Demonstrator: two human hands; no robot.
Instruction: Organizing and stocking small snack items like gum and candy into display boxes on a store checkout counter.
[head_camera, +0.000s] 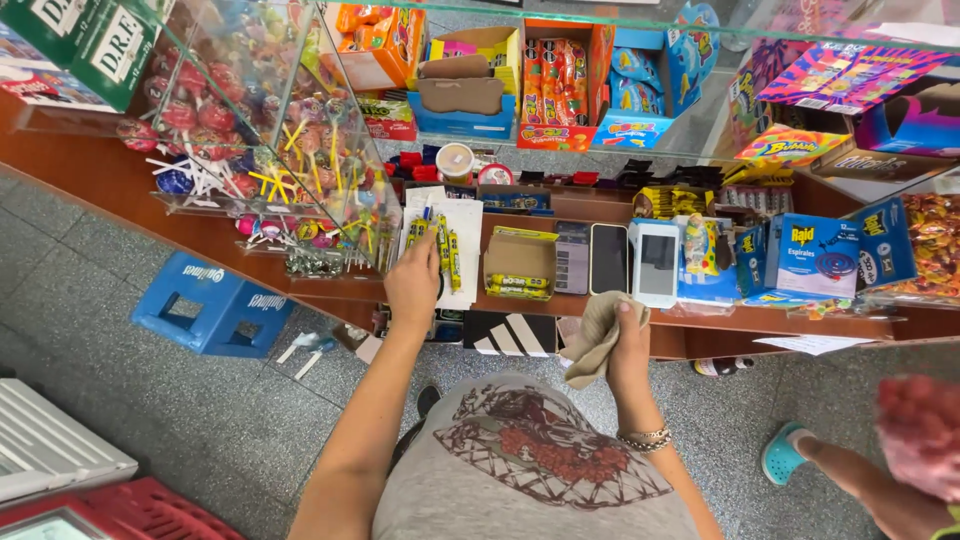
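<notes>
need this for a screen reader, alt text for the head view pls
Seen from above, a person's left hand reaches onto a wooden shop counter beside yellow packets, while the right hand holds a beige cloth. Sweets boxes crowd the shelves.

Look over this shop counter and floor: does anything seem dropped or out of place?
Yes. A few white lollipop sticks or wrappers lie on the grey floor beside the blue crate, under the counter, as if dropped. On the counter itself, nothing looks spilled.

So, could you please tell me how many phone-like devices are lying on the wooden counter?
3, side by side above the right hand: a dark phone at the left, a black phone in the middle, a white device at the right. Others may be hidden among the boxes.
</notes>
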